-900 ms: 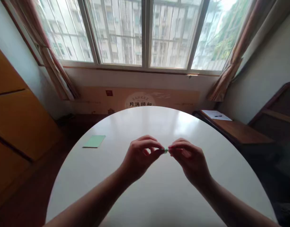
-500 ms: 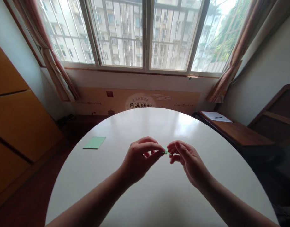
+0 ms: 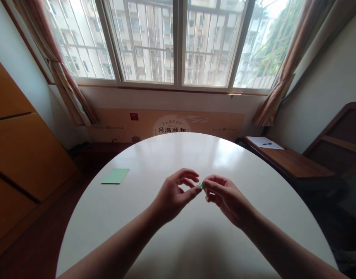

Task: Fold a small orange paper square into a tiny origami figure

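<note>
A small folded piece of green paper (image 3: 202, 185) is between my two hands, above the white round table (image 3: 178, 248). My right hand (image 3: 227, 193) pinches it between thumb and forefinger, the other fingers curled below. On the left side of the paper, my left hand (image 3: 176, 192) has its thumb and fingers apart; the thumb tip is at the paper's edge, and whether it touches I cannot tell. The paper's exact shape is too small and partly hidden by the fingertips. Left of my hands, a stack of flat green square paper (image 3: 115, 176) lies on the table.
Beyond the table's right edge stands a wooden side table (image 3: 294, 162) with a white sheet (image 3: 260, 142) and a pen on it. A folded wooden chair (image 3: 340, 135) leans at the right. An orange cabinet (image 3: 26, 155) is at the left, a barred window behind.
My left fingers have opened away from the folded green paper, which they pinched before. My right thumb and forefinger have closed on it.
</note>
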A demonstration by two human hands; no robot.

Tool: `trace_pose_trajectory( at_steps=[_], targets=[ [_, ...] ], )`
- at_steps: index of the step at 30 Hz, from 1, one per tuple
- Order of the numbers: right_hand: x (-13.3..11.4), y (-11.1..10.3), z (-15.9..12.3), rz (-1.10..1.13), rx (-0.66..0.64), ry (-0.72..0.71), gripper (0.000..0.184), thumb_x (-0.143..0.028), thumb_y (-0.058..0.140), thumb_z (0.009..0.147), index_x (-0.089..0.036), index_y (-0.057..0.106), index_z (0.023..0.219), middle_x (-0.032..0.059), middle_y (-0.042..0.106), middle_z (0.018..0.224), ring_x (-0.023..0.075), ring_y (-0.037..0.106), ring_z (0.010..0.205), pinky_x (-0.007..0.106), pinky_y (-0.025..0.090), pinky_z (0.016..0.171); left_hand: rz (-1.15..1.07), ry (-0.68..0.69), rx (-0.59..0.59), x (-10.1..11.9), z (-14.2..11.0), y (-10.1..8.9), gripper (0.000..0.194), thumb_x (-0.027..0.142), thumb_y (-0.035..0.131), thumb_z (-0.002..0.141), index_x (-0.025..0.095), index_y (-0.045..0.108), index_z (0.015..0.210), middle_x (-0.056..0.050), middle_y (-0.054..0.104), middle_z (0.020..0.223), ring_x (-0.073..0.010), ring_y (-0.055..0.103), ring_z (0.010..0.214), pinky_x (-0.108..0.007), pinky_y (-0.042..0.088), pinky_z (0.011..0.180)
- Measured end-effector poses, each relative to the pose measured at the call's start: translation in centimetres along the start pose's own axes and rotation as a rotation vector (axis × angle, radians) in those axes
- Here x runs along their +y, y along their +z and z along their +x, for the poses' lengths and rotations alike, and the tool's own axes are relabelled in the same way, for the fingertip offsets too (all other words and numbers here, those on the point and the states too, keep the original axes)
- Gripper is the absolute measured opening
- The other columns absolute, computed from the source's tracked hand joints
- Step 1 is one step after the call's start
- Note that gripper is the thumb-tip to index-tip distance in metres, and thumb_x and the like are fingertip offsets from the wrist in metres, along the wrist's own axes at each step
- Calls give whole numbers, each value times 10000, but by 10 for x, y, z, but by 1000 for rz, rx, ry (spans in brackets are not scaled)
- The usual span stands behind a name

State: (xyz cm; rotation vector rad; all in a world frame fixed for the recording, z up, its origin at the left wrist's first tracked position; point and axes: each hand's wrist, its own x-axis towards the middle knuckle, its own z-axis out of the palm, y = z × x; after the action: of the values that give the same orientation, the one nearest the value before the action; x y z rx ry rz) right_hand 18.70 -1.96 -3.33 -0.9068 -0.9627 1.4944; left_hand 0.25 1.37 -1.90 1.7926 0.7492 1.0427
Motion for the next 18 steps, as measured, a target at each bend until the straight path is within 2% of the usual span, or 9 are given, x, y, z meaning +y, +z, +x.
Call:
trace_pose_trajectory(
  at_steps=[2,4,8,18],
  targets=[
    [2,0,1,15,16,-1,310,-407,901,701,-162,716,739,9,601,722,105,492,659,244,387,622,-61,-123,-63,-3,1,1,323,341,750,829,164,639,1076,-54,684,897,-176,643,774,-201,517,484],
    [3,-1,3,11,35,-8,313,-420,896,706,-166,716,747,6,593,713,109,492,670,244,391,627,-73,-187,-112,-5,2,1,270,359,727,836,141,665,984,-36,664,799,-149,603,687,-193,499,457],
    [4,-2,4,-25,73,-41,323,-432,901,691,-173,719,752,10,604,725,122,499,698,245,395,624,-70,-216,-112,-8,3,2,264,383,689,849,125,678,791,-17,610,694,-119,550,598,-183,474,426],
    [4,-1,3,-143,73,-85,323,-445,874,699,-161,723,733,28,626,717,149,519,699,273,405,628,-114,-263,-123,-5,4,1,292,413,707,802,121,696,793,-25,609,697,-130,563,613,-183,473,417]
  ],
)
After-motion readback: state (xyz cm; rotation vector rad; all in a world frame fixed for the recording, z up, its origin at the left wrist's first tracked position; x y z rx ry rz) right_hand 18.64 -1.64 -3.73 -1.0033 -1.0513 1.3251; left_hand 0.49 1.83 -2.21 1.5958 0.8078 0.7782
